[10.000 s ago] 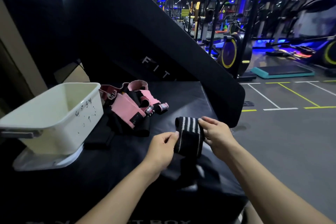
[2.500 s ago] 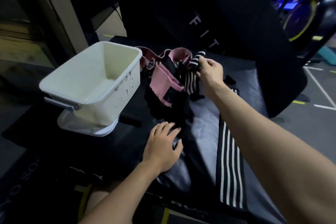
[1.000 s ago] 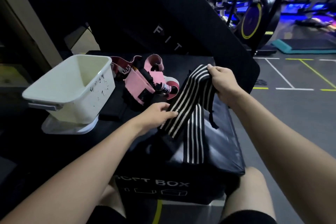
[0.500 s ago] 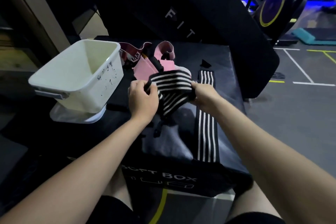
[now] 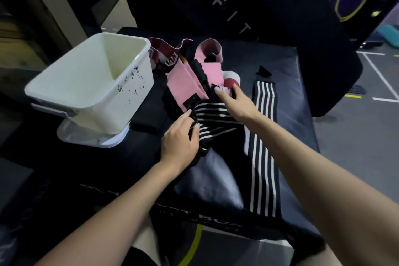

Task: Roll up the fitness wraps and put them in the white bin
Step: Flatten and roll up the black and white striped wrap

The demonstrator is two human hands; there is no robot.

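A black wrap with white stripes [image 5: 212,117] lies bunched on the black soft box [image 5: 216,179]. My left hand [image 5: 180,138] grips its near left end, fingers curled on the fabric. My right hand [image 5: 235,101] reaches over the wrap with its fingers stretched out toward the pile of pink wraps [image 5: 190,81], touching the pile's near edge. A second striped wrap [image 5: 262,147] lies flat and unrolled along the box on the right. The white bin [image 5: 90,86] stands at the left on its lid, and what I see of its inside is bare.
A large black padded panel [image 5: 269,13] leans up behind the box. A flat black piece [image 5: 149,112] lies between the bin and the pink pile. Gym floor with painted lines [image 5: 375,75] lies to the right. My knees are under the box's front edge.
Half a second ago both hands held the striped wrap up between them. It has come down onto the box; my right hand has let go and reached toward the pink pile.
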